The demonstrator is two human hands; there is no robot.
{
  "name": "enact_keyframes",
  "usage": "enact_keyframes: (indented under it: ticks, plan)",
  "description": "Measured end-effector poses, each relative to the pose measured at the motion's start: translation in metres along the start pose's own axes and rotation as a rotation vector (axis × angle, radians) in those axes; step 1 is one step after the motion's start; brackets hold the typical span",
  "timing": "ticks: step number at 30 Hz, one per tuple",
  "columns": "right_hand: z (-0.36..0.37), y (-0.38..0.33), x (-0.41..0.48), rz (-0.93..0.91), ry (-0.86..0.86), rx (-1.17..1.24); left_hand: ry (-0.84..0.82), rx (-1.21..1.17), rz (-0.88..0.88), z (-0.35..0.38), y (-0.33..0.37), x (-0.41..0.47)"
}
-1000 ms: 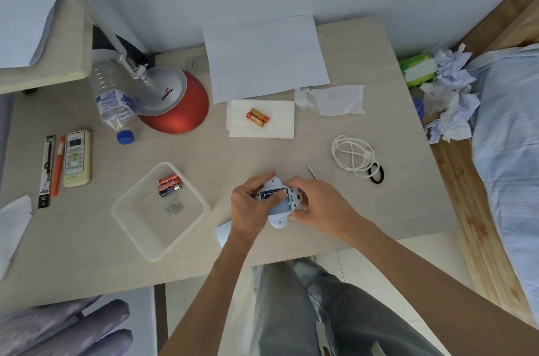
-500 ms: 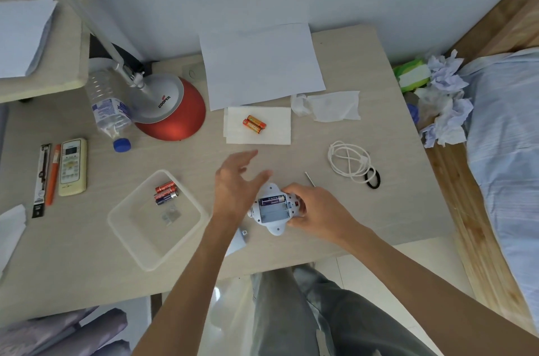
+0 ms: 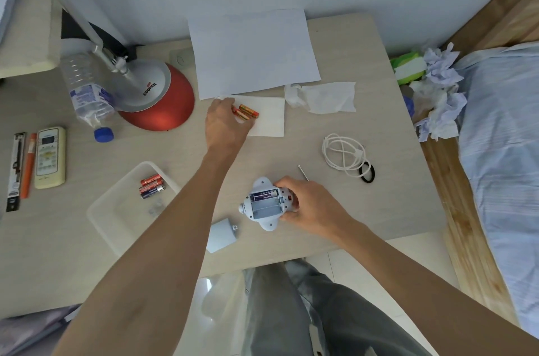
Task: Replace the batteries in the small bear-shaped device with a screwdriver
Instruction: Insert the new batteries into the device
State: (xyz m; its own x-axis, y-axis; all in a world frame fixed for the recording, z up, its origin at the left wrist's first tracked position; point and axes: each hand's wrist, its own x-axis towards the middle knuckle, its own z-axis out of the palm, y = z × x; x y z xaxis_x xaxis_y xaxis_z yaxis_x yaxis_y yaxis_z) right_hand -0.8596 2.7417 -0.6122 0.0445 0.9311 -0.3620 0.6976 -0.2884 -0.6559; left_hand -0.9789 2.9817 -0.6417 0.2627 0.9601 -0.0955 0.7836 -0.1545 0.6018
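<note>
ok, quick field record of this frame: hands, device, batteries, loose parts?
left hand: at the orange batteries on the napkin; grip unclear
right hand: holds the device
device: back up, cover off, one battery in bay, rest empty
cover: on the table, left of device
tray: holds other batteries
screwdriver: on table, beyond right hand

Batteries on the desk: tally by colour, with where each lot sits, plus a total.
orange batteries on the napkin: 2
red batteries in the tray: 2
dark battery in the tray: 1
blue-labelled battery in the bear device: 1
Total: 6
</note>
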Motion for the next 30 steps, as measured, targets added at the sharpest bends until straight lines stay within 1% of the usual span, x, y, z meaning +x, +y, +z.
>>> enact_keyframes:
  ticks: [3,5,9,13,16,19,24,27,30]
  plan:
    - [-0.001,-0.001,0.000,0.007,-0.001,-0.005,-0.021,-0.025,-0.031,-0.016,0.000,-0.007]
    - [0.001,-0.002,-0.001,0.016,0.008,0.015,-0.019,-0.101,-0.027,-0.034,0.002,-0.025]
    - [0.002,-0.001,-0.002,0.024,0.019,0.038,-0.023,-0.250,-0.006,-0.071,0.004,-0.091]
    - [0.003,0.000,-0.001,0.018,0.030,0.025,-0.086,-0.336,-0.021,-0.082,0.004,-0.154]
    - [0.005,-0.001,-0.001,0.016,0.031,0.033,-0.142,-0.354,-0.067,-0.076,0.002,-0.182]
    - [0.005,-0.001,-0.002,0.021,0.037,0.045,-0.165,-0.377,-0.062,-0.070,0.001,-0.196]
    - [0.005,-0.001,-0.003,0.018,0.049,0.037,-0.147,-0.361,-0.004,-0.064,-0.003,-0.202]
    - [0.006,-0.001,-0.005,0.011,0.063,0.038,-0.152,-0.311,0.059,-0.060,-0.005,-0.203]
    - [0.007,-0.001,-0.004,0.011,0.065,0.031,-0.152,-0.304,0.074,-0.057,-0.007,-0.202]
